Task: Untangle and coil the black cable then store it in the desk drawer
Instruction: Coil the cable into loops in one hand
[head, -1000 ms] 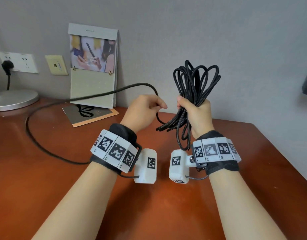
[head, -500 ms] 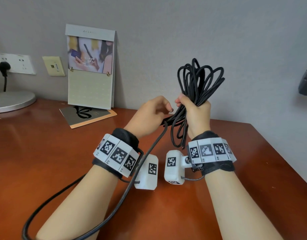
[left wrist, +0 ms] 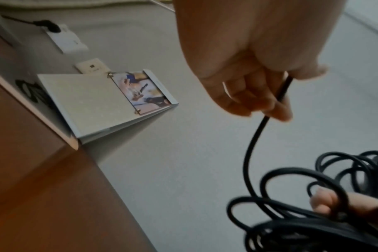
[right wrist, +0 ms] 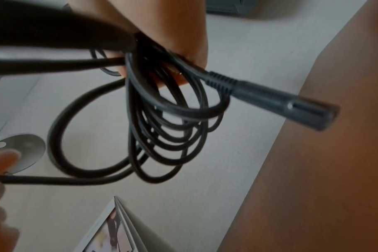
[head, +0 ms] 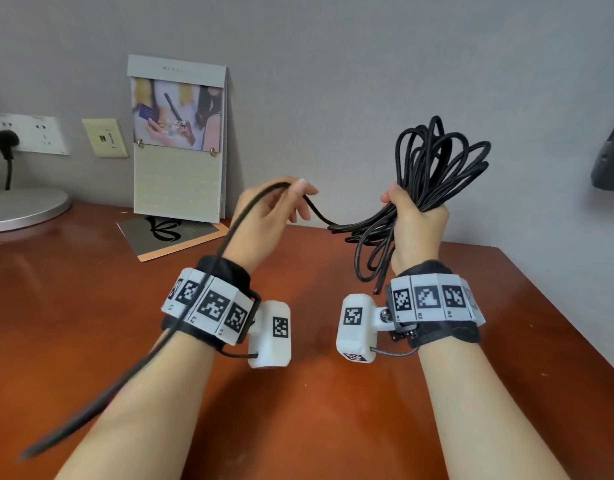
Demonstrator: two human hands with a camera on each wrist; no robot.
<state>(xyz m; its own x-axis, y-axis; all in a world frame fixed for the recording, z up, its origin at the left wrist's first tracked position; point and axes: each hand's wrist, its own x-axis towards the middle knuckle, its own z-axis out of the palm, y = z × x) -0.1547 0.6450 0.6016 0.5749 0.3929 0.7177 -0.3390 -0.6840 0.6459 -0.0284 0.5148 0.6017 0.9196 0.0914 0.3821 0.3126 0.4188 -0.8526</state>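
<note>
I have the cable (head: 433,178) up in the air above the worktop (head: 316,393), most of it already gathered into a bunch of loops. My right hand (head: 418,223) is fisted round the middle of that bunch, fingers (head: 390,199) clamped on it, loops fanning out above the fist and hanging below it. A plug (right wrist: 281,100) sticks out loose beside the bunch on the wrist side.

My left hand (head: 267,220), just to the left of the bunch, pinches the free strand between thumb and fingertips (left wrist: 278,110). From the pinch one stretch sags across to the bunch. The other stretch runs back over my left wrist and off below the view, blurred, so I judge it is swinging.

Risks as I see them:
- The loops are uneven and cross one another. If I slacken the right fist to take in the next turn, some may slip out and knot again.
- The trailing stretch lies over my left wrist band (head: 212,303). A fast pull could snag it there, or on the camera (head: 271,334) hanging off it.
- The swinging tail could sweep the calendar (head: 179,140) standing behind the bunch to the left.
- The loose plug may catch in a loop when I wind the next turn.

The drawer is not in view, so I cannot judge the way to it.
</note>
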